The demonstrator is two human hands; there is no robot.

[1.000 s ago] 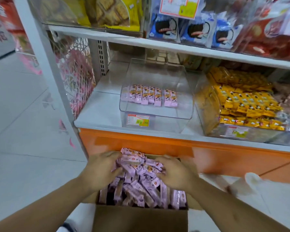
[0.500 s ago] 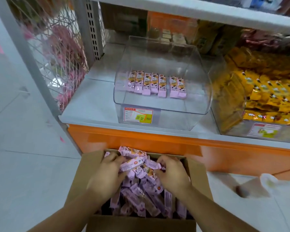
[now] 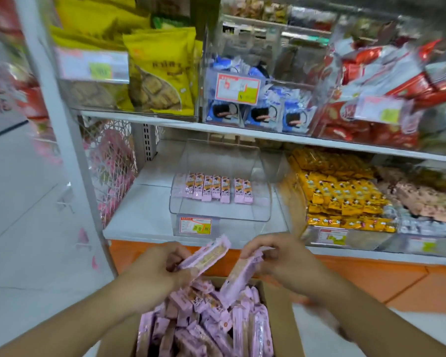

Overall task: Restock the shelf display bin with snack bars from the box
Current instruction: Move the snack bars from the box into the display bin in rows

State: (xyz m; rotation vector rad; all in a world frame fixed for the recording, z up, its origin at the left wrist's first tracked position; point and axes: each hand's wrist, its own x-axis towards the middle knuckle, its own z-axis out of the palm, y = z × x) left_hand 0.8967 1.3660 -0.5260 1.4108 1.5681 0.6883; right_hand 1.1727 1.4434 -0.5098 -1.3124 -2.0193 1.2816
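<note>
Step in hand, as judged: carrying gripped bars from the box up to the bin.

Left hand [image 3: 162, 266] is closed around a small bunch of pink bars [image 3: 206, 256], their free ends fanning up and to the right. Right hand [image 3: 281, 256] is closed on another bar [image 3: 238, 279], which hangs tilted, its lower end just above the stock in the box [image 3: 283, 313]. Both hands sit above the box's far edge, near each other but apart.

To do the step well: keep each bunch square in the grip so no bar slips back; lift clear of the box flaps; enter the bin [image 3: 220, 186] over its low front lip, not against the clear wall; lay bars flat beside the row already there [image 3: 218, 188], faces up and ends aligned, filling the bare front half first.

Position of task items: the bin stands on the lower shelf [image 3: 139, 217], near its front edge, directly beyond and above both hands, well apart from them. Its row lies toward the back. The box is below the hands, against the orange base [image 3: 345, 276], still heavily stocked.
</note>
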